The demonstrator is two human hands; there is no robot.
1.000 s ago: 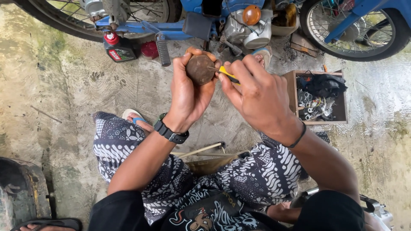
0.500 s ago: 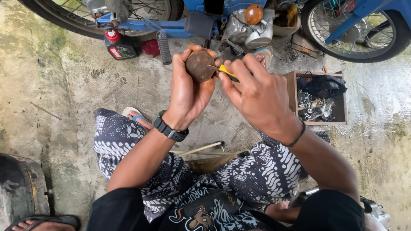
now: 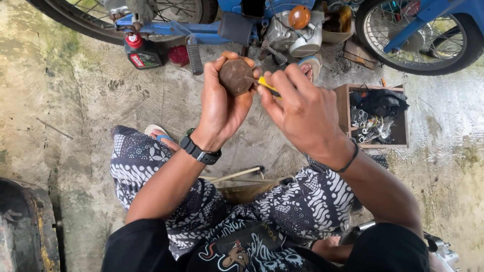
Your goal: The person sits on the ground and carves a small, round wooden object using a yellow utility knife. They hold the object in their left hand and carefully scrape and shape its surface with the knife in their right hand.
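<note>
The left hand (image 3: 222, 108) grips a round, rusty-brown metal part (image 3: 235, 76); the right hand (image 3: 302, 108) pinches a yellow-handled tool (image 3: 267, 86) against its edge.

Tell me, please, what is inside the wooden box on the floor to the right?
The wooden box holds a dark cloth or bag above a heap of shiny metal parts. Whatever lies under them is covered.

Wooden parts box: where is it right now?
In the head view, the wooden parts box sits on the concrete floor on the person's right, just beyond the right hand and below the motorbike's wheel.
</note>
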